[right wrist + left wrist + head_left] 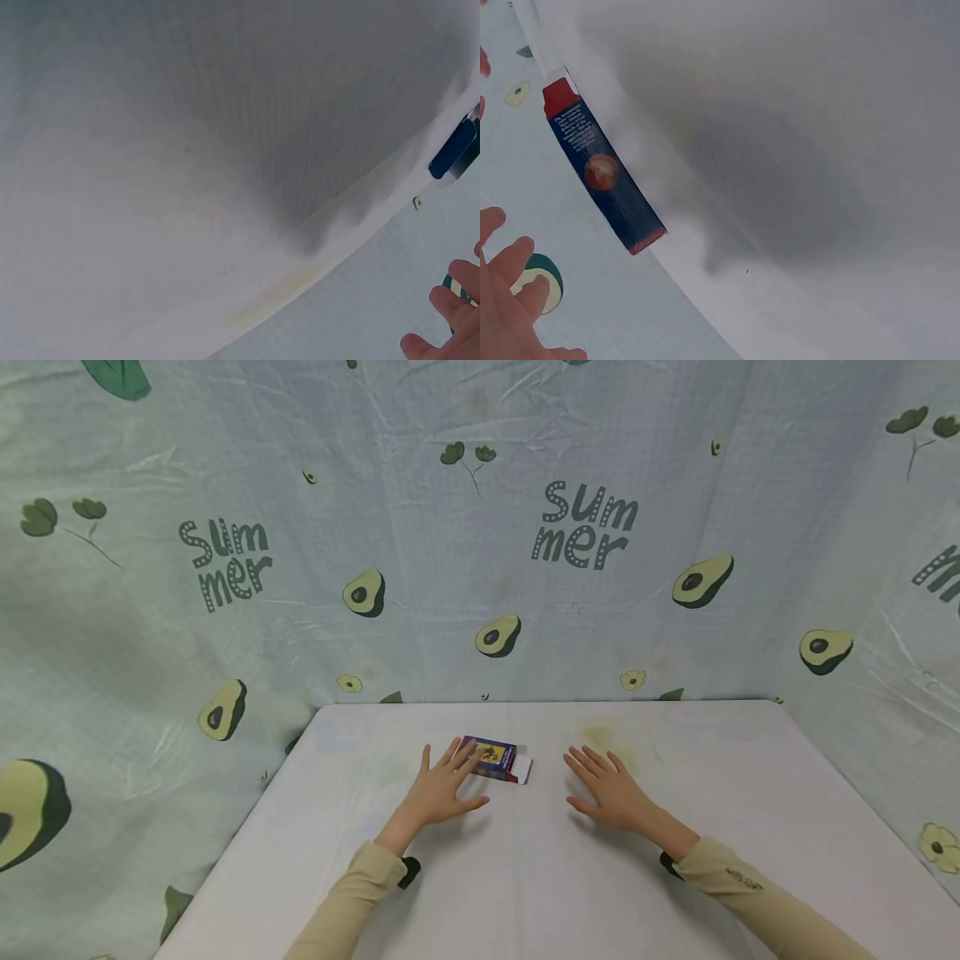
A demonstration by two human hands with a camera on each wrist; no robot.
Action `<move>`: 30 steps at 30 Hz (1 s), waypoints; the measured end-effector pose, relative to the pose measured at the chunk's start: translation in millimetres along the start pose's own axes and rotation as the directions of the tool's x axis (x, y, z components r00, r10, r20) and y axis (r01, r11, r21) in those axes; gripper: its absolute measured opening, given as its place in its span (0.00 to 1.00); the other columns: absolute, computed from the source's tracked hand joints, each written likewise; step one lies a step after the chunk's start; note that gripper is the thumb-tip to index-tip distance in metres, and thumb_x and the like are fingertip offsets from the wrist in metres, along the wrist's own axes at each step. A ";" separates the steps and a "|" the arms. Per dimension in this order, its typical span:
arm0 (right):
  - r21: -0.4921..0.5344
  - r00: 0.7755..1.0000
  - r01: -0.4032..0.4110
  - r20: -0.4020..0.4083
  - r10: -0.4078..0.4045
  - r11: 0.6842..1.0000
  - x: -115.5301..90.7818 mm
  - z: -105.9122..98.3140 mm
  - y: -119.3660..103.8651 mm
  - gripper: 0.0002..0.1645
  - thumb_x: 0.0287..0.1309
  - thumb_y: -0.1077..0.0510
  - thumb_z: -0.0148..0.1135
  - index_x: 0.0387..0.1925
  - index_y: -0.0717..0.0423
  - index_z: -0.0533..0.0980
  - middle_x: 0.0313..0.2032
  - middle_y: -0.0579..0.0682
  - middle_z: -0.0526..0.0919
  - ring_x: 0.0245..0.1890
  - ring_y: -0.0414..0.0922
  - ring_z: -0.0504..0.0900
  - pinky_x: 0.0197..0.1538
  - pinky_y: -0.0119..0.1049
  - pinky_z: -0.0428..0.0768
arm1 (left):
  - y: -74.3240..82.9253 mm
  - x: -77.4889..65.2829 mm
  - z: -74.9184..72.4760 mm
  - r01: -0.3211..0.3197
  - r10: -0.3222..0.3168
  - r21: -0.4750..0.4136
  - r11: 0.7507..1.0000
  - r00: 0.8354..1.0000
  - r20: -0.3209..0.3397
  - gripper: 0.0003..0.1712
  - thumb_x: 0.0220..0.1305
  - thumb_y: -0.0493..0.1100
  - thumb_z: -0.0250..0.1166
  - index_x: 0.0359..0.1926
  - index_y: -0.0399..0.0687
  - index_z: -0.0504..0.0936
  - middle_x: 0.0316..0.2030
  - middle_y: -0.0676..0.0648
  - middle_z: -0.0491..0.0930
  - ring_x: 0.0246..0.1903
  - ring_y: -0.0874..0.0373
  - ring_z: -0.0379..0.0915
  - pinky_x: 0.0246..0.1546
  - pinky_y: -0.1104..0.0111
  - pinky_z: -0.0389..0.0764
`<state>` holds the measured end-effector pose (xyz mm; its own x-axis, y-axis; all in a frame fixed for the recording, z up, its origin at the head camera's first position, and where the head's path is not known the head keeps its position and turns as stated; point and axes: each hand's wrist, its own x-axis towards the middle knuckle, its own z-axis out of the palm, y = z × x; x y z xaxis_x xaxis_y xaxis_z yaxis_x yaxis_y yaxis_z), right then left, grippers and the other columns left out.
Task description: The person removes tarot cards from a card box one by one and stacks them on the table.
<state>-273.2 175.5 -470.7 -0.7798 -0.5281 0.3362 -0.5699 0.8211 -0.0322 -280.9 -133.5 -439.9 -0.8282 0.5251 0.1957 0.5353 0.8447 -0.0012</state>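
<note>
A small dark blue and red cardboard box (497, 757) with a yellow picture lies on the white table, its white end flap open toward the right. My left hand (444, 792) hovers palm down just in front of it, fingers spread, the fingertips overlapping the box's left part in the head view. The left wrist view shows the box's blue side (604, 169) with white print and a round picture, the left hand's fingers (510, 262) apart from it. To the right of the box, my right hand (613, 795) is held over the table with spread fingers, holding nothing.
The white table (525, 877) carries a faint yellowish stain (600, 739) beyond the right hand. Behind and beside it hangs a pale curtain (420, 527) printed with avocados and lettering. Dark bands (408, 872) sit at both wrists, below beige sleeves.
</note>
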 end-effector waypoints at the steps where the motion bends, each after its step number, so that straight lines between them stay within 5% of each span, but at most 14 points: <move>1: -0.002 1.000 0.001 -0.002 -0.001 1.000 0.6 -0.4 0.7 0.40 0.55 0.42 0.56 0.64 0.56 0.59 0.64 0.55 0.62 0.65 0.54 0.59 0.61 0.59 0.56 | -0.6 1.1 -0.3 -0.005 0.005 -0.001 1.000 1.000 -0.003 0.46 0.53 0.68 0.54 0.67 0.51 0.55 0.67 0.46 0.55 0.68 0.48 0.47 0.58 0.37 0.44; 30: -0.006 1.000 -0.008 -0.017 0.008 1.000 17.2 1.0 2.5 0.33 0.55 0.44 0.56 0.60 0.55 0.66 0.57 0.54 0.71 0.59 0.53 0.68 0.58 0.56 0.62 | -13.1 26.5 8.5 -0.115 0.112 -0.052 0.992 0.992 -0.053 0.37 0.53 0.59 0.61 0.61 0.47 0.66 0.61 0.43 0.66 0.63 0.46 0.57 0.60 0.41 0.52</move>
<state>-288.3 168.2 -465.9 -0.7795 -0.5180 0.3523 -0.5624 0.8263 -0.0295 -311.3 -129.8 -443.1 -0.7531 0.6103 0.2459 0.6347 0.7723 0.0272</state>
